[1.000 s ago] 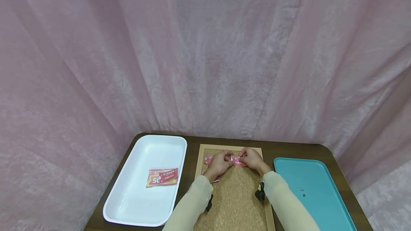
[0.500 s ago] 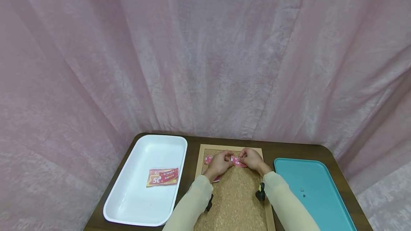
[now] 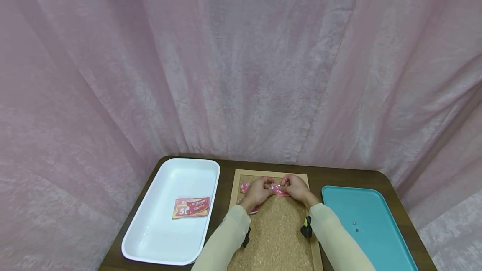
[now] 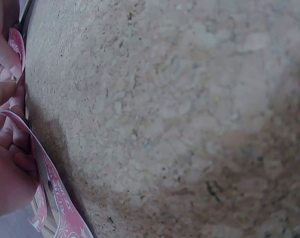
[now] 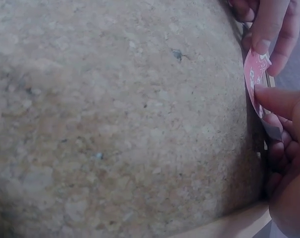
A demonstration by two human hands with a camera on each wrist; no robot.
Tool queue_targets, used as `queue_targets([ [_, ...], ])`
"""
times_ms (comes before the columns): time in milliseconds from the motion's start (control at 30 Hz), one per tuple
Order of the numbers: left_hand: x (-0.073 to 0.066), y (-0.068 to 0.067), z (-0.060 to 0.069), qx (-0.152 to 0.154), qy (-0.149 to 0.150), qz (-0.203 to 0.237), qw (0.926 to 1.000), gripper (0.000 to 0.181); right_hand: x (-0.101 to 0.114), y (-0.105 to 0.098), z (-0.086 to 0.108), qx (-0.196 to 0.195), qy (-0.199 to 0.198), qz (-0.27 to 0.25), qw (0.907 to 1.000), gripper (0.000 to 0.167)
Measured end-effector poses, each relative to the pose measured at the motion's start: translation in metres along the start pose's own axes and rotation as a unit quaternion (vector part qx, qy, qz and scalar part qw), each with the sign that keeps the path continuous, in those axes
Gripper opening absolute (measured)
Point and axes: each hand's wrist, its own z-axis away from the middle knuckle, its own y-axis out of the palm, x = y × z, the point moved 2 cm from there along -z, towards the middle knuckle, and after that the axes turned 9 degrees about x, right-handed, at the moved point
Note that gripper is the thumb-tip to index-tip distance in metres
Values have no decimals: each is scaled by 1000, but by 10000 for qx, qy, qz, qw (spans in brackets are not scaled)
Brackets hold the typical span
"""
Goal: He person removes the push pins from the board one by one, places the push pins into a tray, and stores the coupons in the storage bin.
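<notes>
We see the left hand (image 3: 258, 190) and the right hand (image 3: 297, 187) close together over the far part of a cork board (image 3: 278, 233), with one pink printed slip (image 3: 279, 191) between them. The right grip is nearly closed, its thumb on the slip's face and its fingers curled behind. The left grip seems just as narrow, pinching the slip's left end, though we see those fingertips only partly. In the right wrist view the slip bends a little between the two.

Two more slips, an upper one (image 3: 245, 186) and a lower one (image 3: 254, 210), lie on the board's left side, partly hidden by the left hand. Left of the board on the dark tabletop (image 3: 226, 175) we find a white tray (image 3: 154, 227) holding overlapping coupons (image 3: 197, 207); to the right, a teal tray (image 3: 357, 204) carries two tiny grey pieces (image 3: 357, 230). Behind everything hangs a pink curtain (image 3: 241, 74).
</notes>
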Motion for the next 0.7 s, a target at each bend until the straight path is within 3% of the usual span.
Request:
queue_targets([
  [367, 3, 1, -2, -78, 113, -12, 9999, 39, 2, 2, 2, -184, -402, 262, 9987, 8],
  [700, 2, 2, -2, -64, 54, 3, 10000, 38, 3, 7, 7, -559, -396, 492, 9964, 7],
])
